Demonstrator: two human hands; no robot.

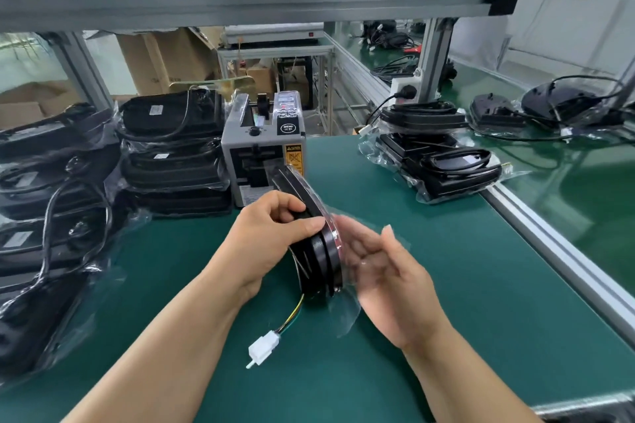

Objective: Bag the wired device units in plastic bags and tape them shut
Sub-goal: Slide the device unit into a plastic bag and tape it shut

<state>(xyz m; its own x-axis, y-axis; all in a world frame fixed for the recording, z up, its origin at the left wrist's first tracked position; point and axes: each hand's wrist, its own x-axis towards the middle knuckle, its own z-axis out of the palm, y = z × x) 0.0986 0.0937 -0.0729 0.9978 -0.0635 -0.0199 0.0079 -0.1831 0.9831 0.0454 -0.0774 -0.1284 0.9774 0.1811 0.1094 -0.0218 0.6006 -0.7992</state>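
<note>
While the left hand point(271, 237) grips the black wired device unit point(319, 251) with fingers curled over its top edge and thumb pressed along its side, we see the unit held on edge just above the green mat point(464, 285), in the middle of the bench. The right hand point(385, 268) lies released, palm up and fingers loosely extended, just beside the unit's far face. A clear plastic bag point(347, 316) drapes over that palm and around the unit's right rim; we cannot tell whether the hand is inside the film or behind it. From the unit's lower end a bundle of thin coloured wires point(292, 316) runs down to a white connector point(263, 348) that rests on the mat, outside the bag.

Directly behind the hands we find a grey tape dispenser point(263, 151) with a yellow caution label on its front. To its left stands a stack of bagged units point(175, 154), touching the machine's side, and further left a second, looser pile of bagged units point(44, 199) with black cables showing through the film. On the right, near the mat's edge, we see another short stack of bagged units point(439, 161). Beyond an aluminium rail, unbagged units point(498, 110) lie with their cables on a green conveyor belt point(584, 199). Cardboard boxes point(165, 58) stand behind the bench, under a grey frame beam point(240, 0).
</note>
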